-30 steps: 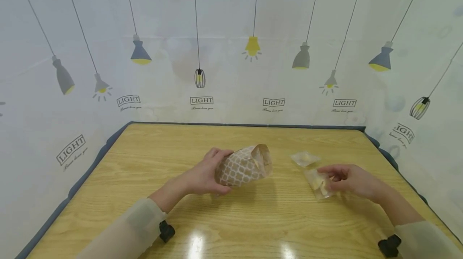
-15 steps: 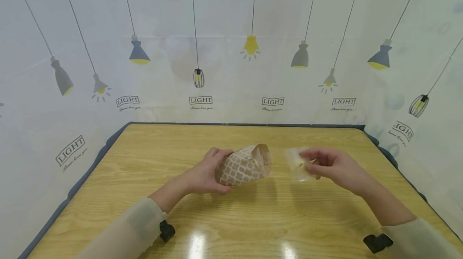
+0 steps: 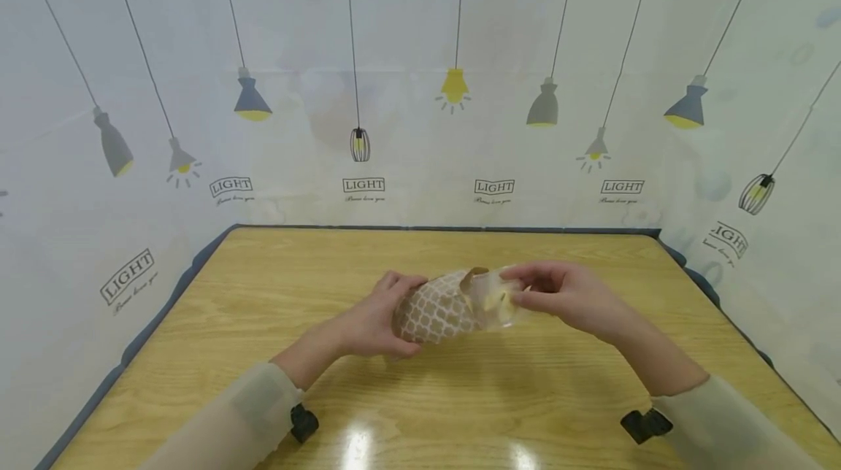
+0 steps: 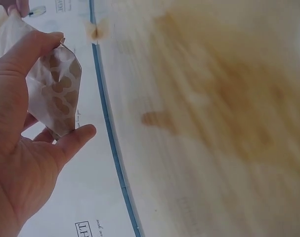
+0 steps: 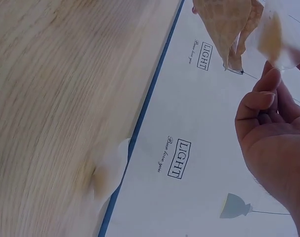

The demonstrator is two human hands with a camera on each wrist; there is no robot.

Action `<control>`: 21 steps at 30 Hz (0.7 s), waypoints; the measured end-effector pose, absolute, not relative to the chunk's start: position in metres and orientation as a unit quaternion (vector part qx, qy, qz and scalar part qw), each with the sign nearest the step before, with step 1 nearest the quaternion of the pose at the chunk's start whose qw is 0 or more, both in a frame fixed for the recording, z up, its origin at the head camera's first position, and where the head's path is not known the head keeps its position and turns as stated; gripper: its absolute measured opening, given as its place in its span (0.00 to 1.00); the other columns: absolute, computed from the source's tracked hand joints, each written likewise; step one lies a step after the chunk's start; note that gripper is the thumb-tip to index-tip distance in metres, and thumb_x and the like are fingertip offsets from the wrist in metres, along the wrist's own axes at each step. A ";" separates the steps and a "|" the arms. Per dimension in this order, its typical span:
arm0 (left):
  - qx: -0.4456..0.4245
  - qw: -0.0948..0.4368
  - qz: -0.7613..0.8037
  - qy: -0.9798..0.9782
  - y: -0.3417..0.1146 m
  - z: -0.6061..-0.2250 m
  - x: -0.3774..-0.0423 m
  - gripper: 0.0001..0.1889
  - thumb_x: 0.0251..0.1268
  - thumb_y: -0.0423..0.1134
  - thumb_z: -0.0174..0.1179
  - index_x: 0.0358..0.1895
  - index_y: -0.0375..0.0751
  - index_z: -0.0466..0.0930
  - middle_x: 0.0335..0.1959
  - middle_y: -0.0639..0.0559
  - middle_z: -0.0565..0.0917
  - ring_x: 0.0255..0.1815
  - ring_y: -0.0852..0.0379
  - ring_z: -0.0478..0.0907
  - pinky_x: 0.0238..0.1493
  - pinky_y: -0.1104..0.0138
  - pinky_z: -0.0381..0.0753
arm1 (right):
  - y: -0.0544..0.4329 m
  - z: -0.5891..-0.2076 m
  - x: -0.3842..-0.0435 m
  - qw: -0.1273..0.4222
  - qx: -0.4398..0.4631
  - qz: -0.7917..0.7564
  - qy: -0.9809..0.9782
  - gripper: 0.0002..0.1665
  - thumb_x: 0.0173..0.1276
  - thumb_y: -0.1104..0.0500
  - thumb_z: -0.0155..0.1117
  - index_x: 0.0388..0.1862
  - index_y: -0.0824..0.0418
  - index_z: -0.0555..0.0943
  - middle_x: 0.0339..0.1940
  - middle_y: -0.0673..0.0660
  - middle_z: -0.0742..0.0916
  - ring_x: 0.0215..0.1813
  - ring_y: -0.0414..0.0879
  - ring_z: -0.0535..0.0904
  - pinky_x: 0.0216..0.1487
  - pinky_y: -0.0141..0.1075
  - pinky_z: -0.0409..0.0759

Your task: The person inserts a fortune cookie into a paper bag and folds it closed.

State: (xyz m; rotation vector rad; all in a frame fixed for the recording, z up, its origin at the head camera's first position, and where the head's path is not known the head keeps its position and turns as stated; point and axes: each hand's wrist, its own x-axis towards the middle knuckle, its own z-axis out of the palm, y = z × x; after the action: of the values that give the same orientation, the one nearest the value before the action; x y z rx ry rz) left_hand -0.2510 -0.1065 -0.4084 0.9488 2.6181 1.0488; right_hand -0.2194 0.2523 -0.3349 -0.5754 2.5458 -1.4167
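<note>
A paper bag [image 3: 434, 309] with a brown and white lattice print lies tilted in my left hand [image 3: 381, 317], its mouth toward the right. The left wrist view shows thumb and fingers around the bag's closed end [image 4: 61, 94]. My right hand [image 3: 571, 298] pinches a clear packet [image 3: 494, 301] with pale yellow contents. That packet overlaps the bag's mouth in the head view. Up close, the right wrist view shows the packet [image 5: 271, 39] beside the bag's open rim [image 5: 238, 44], with my right hand [image 5: 271, 118] at its edge.
Under both hands is a glossy wooden table [image 3: 420, 397]. A white curtain [image 3: 420, 127] printed with lamps surrounds its far and side edges. A blurred translucent thing with a yellowish middle [image 5: 101, 177] appears low in the right wrist view. Black wrist cameras [image 3: 304, 422] sit by the sleeves.
My right hand has picked up a clear packet from the table at right and carried it left to the bag's mouth. My left hand and the bag have hardly moved.
</note>
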 end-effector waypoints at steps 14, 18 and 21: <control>0.329 0.088 0.359 0.869 -0.104 -0.407 -0.248 0.59 0.52 0.38 0.85 0.87 0.50 0.57 0.72 0.41 0.65 0.71 0.45 0.69 0.76 0.43 0.78 | 0.242 -0.336 -0.230 0.049 -0.225 -0.440 0.868 0.21 0.78 0.56 0.74 0.66 0.58 0.87 0.46 0.57 0.88 0.36 0.42 0.78 0.33 0.33 0.79; 0.329 0.089 0.363 0.867 -0.104 -0.406 -0.247 0.59 0.52 0.38 0.84 0.87 0.50 0.57 0.73 0.41 0.65 0.72 0.45 0.68 0.76 0.43 0.77 | 0.245 -0.333 -0.230 0.043 -0.219 -0.433 0.873 0.21 0.78 0.55 0.74 0.66 0.56 0.88 0.47 0.57 0.88 0.36 0.42 0.78 0.33 0.33 0.78; 0.325 0.091 0.368 0.866 -0.104 -0.406 -0.247 0.60 0.52 0.39 0.85 0.87 0.50 0.56 0.73 0.42 0.65 0.73 0.44 0.69 0.77 0.42 0.77 | 0.244 -0.332 -0.231 0.042 -0.213 -0.437 0.873 0.21 0.77 0.54 0.75 0.65 0.55 0.88 0.48 0.57 0.89 0.36 0.42 0.78 0.32 0.33 0.78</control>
State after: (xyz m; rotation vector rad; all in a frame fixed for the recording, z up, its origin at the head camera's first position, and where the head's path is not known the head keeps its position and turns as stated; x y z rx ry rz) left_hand -0.2469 -0.1040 -0.4064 0.9666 2.5749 1.0940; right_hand -0.2306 0.2443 -0.3320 -0.6503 2.6712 -1.3373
